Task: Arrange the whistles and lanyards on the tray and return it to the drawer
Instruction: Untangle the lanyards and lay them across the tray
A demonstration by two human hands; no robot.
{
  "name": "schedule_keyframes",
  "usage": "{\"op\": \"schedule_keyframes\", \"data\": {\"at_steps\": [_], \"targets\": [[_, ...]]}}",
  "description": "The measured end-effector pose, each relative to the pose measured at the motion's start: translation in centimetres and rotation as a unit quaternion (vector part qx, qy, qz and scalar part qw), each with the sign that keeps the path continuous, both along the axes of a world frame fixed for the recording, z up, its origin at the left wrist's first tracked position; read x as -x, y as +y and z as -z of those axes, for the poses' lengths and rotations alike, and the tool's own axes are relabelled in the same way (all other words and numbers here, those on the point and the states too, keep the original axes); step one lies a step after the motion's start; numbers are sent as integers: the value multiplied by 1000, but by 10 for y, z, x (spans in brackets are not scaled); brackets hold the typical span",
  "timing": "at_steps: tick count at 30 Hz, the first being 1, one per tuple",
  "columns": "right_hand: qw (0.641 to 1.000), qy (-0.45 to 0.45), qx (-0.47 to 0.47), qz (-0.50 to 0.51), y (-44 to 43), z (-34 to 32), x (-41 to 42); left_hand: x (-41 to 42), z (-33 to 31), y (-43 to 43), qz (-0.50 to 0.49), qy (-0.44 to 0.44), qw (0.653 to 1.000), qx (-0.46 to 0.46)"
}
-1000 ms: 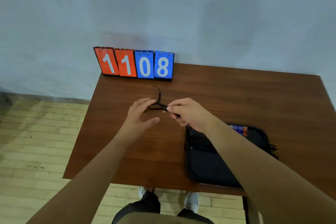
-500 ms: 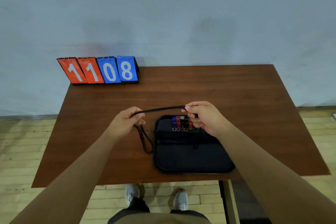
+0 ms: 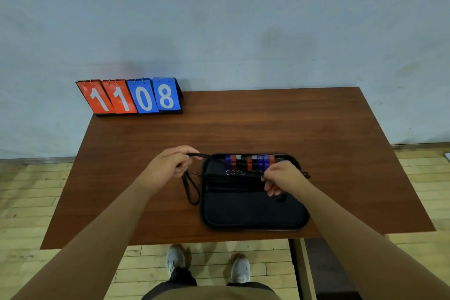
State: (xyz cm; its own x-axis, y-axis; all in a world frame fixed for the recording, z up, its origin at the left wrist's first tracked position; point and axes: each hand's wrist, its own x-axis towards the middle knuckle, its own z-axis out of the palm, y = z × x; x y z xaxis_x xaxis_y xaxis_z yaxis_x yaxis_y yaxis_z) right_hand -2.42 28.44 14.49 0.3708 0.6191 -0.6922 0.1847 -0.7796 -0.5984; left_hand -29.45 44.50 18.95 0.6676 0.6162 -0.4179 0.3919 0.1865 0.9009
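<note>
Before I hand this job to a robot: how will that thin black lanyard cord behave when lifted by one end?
Probably floppy: the thin black lanyard cord droops in a loose loop below the left hand onto the brown wooden table. It likely weighs little, since a light pinch holds it. The hanging loop may snag the black tray rim beside it.

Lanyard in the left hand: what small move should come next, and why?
Probably lower the left hand rightward and lay the lanyard onto the tray. Its loop hangs off the tray's left edge over the table, while the whistles already sit in a row along the far rim.
</note>
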Motion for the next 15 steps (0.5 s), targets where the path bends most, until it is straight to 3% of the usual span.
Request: {"op": "schedule_keyframes", "data": {"at_steps": [2,3,6,8,12,15], "targets": [[995,-48,-1,-92,-4,2,7,-12,-17,-7,89,16,995,-42],[994,-24,-44,-100,-2,-2,14,-18,-22,-11,127,17,990,-58],[960,215,-171,-60,9,-25,43,-35,-28,-19,145,21,982,-123],[940,269,-197,-69,16,-29,57,-38,-28,-18,118,33,978,-169],[950,238,-199,-40,14,-19,50,-29,-22,-8,51,98,967,-231],[966,169,-182,-66,5,-16,37,-21,-10,-6,17,139,964,-226]]}}
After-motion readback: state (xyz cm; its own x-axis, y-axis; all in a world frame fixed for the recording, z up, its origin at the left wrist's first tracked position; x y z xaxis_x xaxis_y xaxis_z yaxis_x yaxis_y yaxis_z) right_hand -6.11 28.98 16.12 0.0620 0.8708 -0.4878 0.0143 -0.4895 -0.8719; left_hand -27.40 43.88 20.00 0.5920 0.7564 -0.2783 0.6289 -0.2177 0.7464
